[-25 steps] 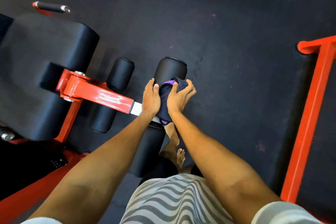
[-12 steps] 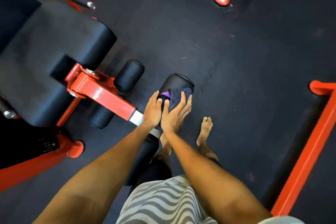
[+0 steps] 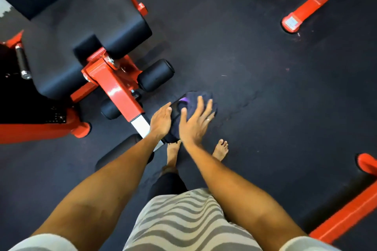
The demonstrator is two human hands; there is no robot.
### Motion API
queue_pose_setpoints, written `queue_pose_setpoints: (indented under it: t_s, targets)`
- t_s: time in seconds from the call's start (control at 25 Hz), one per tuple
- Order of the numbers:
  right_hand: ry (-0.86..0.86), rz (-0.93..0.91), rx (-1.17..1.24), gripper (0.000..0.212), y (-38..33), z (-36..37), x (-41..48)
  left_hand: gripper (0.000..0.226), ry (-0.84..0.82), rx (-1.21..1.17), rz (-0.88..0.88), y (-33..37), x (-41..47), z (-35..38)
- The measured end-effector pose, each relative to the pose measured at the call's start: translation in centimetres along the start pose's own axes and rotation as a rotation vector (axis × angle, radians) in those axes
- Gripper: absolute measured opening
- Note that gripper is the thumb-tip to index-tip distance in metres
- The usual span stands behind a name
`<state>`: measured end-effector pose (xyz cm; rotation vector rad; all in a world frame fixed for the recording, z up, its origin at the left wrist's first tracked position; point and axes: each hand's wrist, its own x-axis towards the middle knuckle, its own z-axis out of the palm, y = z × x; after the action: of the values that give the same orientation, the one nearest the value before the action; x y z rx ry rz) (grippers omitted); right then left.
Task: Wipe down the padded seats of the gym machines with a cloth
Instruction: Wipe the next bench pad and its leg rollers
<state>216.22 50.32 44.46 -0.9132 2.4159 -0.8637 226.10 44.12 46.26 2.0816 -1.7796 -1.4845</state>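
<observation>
The cloth (image 3: 192,96), dark with a streak of purple, is draped over the far end of a black roller pad (image 3: 173,108). It lies directly under the fingers (image 3: 201,106) of the right hand (image 3: 193,124), with a fold left showing just beyond the fingertips. Those fingers are held straight and spread, and the cloth is pressed flat beneath them rather than pinched. The left hand (image 3: 161,120) is laid open against the side of the roller, just beside the right thumb. Its fingers are relaxed and nothing is clasped in them.

The cloth is judged to be light, soft and limp, so it will bunch and slide under a flat palm. It is best gathered at its middle, beneath the right fingertips, so that no loose edge is dragged off the pad's rounded end. The padding looks smooth and slightly glossy (probably vinyl, though this cannot be confirmed), so little friction should be expected. The roller may also turn on its axle, and the bracing palm beside it seems well placed against that.

To the left of the left fingertips a red frame arm (image 3: 120,91) is seen. Well beyond it lies the large seat pad (image 3: 81,26), which is judged not yet reached.
</observation>
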Motion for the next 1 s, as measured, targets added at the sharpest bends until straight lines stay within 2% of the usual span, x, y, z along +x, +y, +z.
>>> queue_pose_setpoints:
  t_s: [0.12, 0.24, 0.32, 0.4, 0.48, 0.56, 0.72, 0.84, 0.92, 1.0]
  targets:
    - [-0.146, -0.340, -0.234, 0.065, 1.2, -0.8, -1.6, 0.048, 0.047, -0.027, -0.038, 0.0, 0.1, 0.4]
    - [-0.171, -0.651, -0.415, 0.062, 3.5, -2.1, 3.6, 0.047, 0.106, 0.031, -0.046, 0.5, 0.1, 1.2]
    - [-0.244, -0.633, -0.434, 0.057, 2.4, -2.5, 7.6, 0.048, 0.134, 0.068, -0.072, 1.0, 0.4, 1.1]
    - [-0.477, -0.512, -0.452, 0.052, -0.2, -3.0, 11.4, 0.050, 0.156, 0.075, -0.139, 1.4, 0.4, 1.1]
    - [-0.696, -0.470, -0.477, 0.047, -2.1, -3.0, 14.0, 0.051, 0.163, 0.097, -0.196, 2.1, 0.5, 1.1]
    - [-0.732, -0.461, -0.505, 0.045, -3.1, -2.9, 14.3, 0.051, 0.127, 0.087, -0.251, 2.6, 0.7, 0.9]
    - [-0.608, -0.790, -0.660, 0.054, -2.8, -2.0, 9.1, 0.040, 0.230, 0.092, -0.341, 3.3, 0.8, 0.6]
    - [-0.609, -0.922, -0.650, 0.053, -3.0, -1.4, 8.8, 0.034, 0.217, 0.077, -0.328, 2.9, 0.8, 0.7]
    - [-0.692, -0.943, -0.672, 0.048, -3.8, -1.0, 11.3, 0.041, 0.202, 0.039, -0.339, 3.0, 1.1, 0.2]
    - [-0.917, -0.865, -0.738, 0.044, -5.4, 0.2, 14.4, 0.046, 0.183, 0.033, -0.377, 2.7, 1.6, 0.0]
